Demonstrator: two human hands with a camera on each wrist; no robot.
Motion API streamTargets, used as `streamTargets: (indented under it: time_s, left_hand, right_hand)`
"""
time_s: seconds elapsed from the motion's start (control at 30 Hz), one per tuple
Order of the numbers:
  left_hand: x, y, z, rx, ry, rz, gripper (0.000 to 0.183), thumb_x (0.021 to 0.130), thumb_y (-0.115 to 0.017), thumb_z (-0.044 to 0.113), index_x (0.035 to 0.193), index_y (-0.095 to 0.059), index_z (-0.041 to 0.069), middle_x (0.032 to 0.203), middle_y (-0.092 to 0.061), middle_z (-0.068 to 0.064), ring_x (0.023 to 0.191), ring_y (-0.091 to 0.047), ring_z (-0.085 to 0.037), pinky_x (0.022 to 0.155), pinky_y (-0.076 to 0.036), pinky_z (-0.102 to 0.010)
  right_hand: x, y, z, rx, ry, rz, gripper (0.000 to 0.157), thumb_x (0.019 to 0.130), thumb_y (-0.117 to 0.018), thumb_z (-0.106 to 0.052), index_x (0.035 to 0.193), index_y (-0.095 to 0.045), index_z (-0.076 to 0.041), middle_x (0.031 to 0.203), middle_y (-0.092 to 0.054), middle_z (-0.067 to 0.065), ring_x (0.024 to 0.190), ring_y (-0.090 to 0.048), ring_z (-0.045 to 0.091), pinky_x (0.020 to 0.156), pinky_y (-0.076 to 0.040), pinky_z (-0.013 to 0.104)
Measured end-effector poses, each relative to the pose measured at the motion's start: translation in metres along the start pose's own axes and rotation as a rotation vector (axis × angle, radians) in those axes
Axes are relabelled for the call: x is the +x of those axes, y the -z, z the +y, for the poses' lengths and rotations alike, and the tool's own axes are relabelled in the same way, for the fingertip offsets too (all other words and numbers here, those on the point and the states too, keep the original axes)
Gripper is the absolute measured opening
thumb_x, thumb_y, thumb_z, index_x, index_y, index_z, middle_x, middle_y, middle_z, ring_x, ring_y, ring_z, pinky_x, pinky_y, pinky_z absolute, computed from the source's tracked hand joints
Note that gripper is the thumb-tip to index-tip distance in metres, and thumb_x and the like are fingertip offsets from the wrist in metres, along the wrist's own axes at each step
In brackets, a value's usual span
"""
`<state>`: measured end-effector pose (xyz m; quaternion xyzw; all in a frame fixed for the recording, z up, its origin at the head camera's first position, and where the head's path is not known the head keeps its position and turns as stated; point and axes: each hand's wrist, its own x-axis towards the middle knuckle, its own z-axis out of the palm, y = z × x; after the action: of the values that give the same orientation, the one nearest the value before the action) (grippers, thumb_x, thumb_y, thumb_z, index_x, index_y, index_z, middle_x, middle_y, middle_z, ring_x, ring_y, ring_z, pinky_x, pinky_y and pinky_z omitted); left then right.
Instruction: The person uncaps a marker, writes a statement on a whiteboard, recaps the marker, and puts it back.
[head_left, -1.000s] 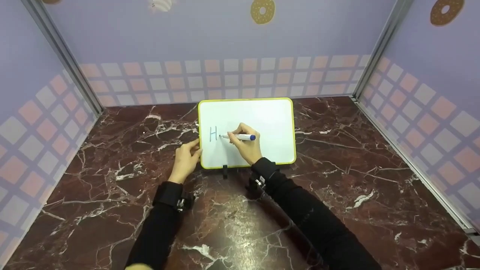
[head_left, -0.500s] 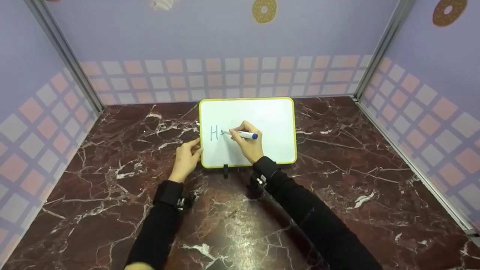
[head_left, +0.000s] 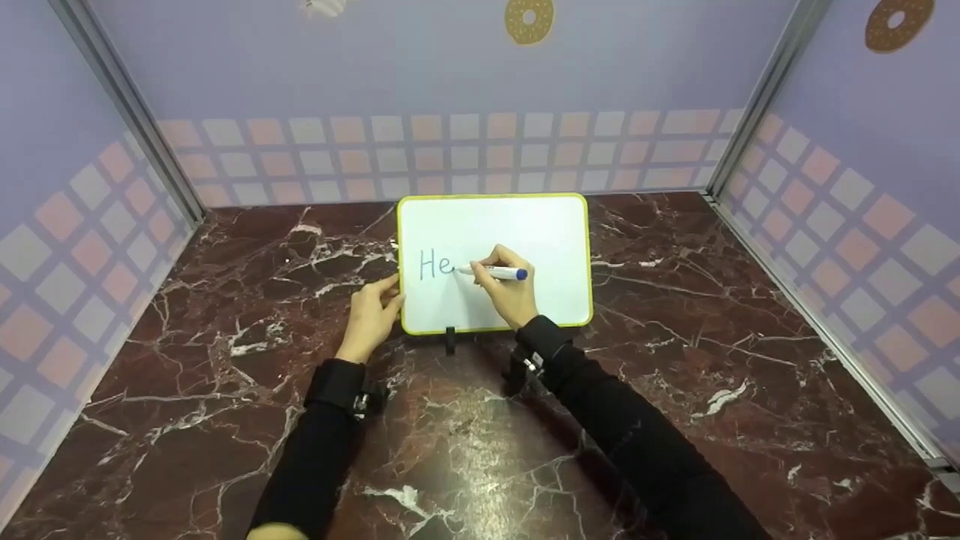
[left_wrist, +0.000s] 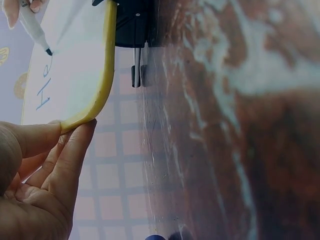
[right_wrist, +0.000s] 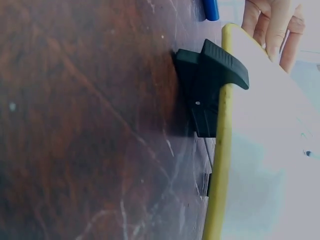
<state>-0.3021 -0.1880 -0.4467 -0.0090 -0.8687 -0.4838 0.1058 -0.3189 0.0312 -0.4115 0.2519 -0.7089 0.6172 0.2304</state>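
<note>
At the left edge of the whiteboard [head_left: 495, 225], the head view shows the left hand [head_left: 371, 315] pinching the board's rim; the right hand [head_left: 511, 289], before the board's middle, has its fingers curled round a marker [head_left: 504, 273], its tip beside blue lettering [head_left: 436, 264] on the board's left half. The left wrist view alone shows the thumb opposing fingertips close to the board's lower corner. In the right wrist view, a black stand [right_wrist: 215, 65] hooks the board's lower rim; beyond that corner sits something blue [right_wrist: 211, 10], perhaps a cap.
</note>
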Motion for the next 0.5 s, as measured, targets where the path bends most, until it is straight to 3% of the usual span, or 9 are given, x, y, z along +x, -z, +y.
streamTargets:
  time_s: [0.5]
  left_hand:
    - [-0.001,0.002,0.003,0.009,-0.006,-0.014,0.044,0.098,-0.058,0.002,0.141,-0.05,-0.005,0.116,-0.067,-0.028,0.104,-0.069,-0.038,0.083,-0.063,-0.038]
  right_hand:
    - [0.016,-0.004,0.003,-0.003,-0.02,0.081,0.018,0.09,-0.066,0.006,0.078,-0.055,0.014,0.089,-0.071,0.028,0.074,-0.069,0.04,0.063,-0.051,0.014]
